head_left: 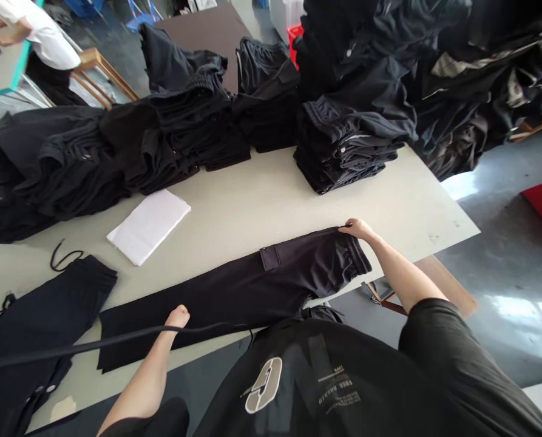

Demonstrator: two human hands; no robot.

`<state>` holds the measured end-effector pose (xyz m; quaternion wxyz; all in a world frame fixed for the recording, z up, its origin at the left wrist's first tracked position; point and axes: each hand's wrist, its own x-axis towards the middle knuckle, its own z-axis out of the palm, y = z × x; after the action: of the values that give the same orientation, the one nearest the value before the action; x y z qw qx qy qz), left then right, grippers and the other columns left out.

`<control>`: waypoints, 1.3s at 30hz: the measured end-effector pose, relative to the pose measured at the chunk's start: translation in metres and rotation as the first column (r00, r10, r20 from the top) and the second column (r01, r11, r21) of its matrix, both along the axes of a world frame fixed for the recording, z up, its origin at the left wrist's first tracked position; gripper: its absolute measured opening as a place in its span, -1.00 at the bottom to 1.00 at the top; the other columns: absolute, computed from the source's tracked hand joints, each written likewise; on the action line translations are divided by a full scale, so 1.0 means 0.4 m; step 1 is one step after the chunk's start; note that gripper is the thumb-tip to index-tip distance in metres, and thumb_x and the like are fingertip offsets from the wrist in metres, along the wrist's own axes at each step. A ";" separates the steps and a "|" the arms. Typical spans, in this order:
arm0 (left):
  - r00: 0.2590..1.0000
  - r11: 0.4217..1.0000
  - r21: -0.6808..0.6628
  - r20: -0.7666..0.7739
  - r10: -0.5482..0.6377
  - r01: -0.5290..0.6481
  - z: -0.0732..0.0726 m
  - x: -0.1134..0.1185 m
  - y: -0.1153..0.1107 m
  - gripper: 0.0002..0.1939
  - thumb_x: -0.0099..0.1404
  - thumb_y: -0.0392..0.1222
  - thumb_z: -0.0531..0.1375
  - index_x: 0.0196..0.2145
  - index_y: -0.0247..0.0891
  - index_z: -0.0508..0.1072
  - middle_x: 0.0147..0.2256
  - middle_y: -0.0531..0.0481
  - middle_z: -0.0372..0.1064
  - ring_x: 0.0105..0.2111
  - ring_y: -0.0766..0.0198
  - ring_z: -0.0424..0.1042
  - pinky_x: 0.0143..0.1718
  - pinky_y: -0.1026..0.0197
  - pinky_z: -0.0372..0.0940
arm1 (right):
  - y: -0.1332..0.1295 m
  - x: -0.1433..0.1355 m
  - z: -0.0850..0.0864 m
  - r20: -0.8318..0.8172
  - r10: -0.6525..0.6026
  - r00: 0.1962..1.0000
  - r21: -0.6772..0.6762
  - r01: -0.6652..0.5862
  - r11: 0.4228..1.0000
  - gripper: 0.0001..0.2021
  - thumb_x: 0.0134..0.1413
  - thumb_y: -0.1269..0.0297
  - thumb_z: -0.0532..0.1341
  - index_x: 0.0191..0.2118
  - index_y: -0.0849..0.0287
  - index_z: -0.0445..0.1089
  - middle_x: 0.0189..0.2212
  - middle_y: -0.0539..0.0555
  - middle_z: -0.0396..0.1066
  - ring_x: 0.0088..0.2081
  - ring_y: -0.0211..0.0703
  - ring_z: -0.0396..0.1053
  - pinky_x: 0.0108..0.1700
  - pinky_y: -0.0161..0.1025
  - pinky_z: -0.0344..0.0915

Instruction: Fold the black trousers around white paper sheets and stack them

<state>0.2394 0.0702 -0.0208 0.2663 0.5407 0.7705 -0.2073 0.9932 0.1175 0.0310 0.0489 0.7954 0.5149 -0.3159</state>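
A pair of black trousers (234, 288) lies folded lengthwise along the near side of the table, its elastic waistband to the right and its hems to the left. A flap pocket (270, 257) shows on the upper leg. My right hand (358, 229) pinches the far corner of the waistband. Over the lower leg, my left hand (178, 317) is closed in a fist; whether it grips any cloth is hidden. A black cord (129, 334) runs across the view at my left wrist.
Stacks of folded dark garments (343, 139) line the table's (252, 200) far side. White sheets (150, 224) lie left of centre. More dark trousers (79, 291) with a drawcord are at the left. A person in white (52, 36) is at another table, far left.
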 end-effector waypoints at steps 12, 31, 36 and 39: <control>1.000 1.000 -0.029 -0.025 0.001 -0.002 0.000 0.017 0.011 -0.75 0.08 -0.47 0.14 -0.60 -0.18 0.20 -0.53 0.01 0.33 -0.30 0.08 0.50 -0.26 0.22 0.30 | -0.328 0.006 -0.033 -0.745 -0.471 0.472 -0.259 0.446 0.857 -0.76 0.06 0.11 0.39 -0.24 0.17 0.54 -0.22 0.18 0.64 -0.16 0.03 0.58 -0.01 -0.10 0.49; 0.995 0.997 -0.024 -0.068 0.074 -0.075 0.024 0.080 -0.022 -0.78 0.24 -0.33 0.11 -0.17 -0.32 0.48 -0.08 -0.36 0.53 -0.04 -0.06 0.57 -0.17 0.15 0.37 | -0.290 -0.064 -0.105 0.094 -0.295 0.951 0.179 0.276 0.944 -0.12 0.13 -0.06 0.26 0.40 0.42 0.05 0.18 0.50 0.33 0.23 0.33 0.32 0.19 0.07 0.31; 0.994 0.996 0.000 -0.063 0.090 -0.090 0.038 0.085 -0.033 -0.66 0.23 -0.33 0.13 -0.04 -0.36 0.51 0.03 -0.44 0.48 0.02 -0.09 0.55 -0.10 0.13 0.39 | -0.329 -0.170 -0.071 0.276 -0.263 0.924 0.209 0.209 0.955 -0.24 0.26 0.03 0.10 0.42 0.39 -0.04 0.10 0.51 0.35 0.15 0.40 0.36 0.03 0.17 0.39; 0.996 0.997 0.023 -0.060 0.072 -0.071 0.044 0.098 -0.037 -0.63 0.26 -0.34 0.12 0.00 -0.37 0.50 0.05 -0.43 0.46 0.04 -0.08 0.54 -0.05 0.12 0.39 | -0.303 -0.178 -0.056 0.306 -0.246 0.920 0.219 0.184 0.958 -0.30 0.28 0.06 0.06 0.40 0.36 -0.01 0.07 0.50 0.37 0.14 0.38 0.37 0.01 0.18 0.38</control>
<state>0.2787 0.0553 -0.0033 0.2444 0.5089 0.7994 -0.2057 0.9221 -0.0039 0.0088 0.0249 0.8899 0.4359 -0.1323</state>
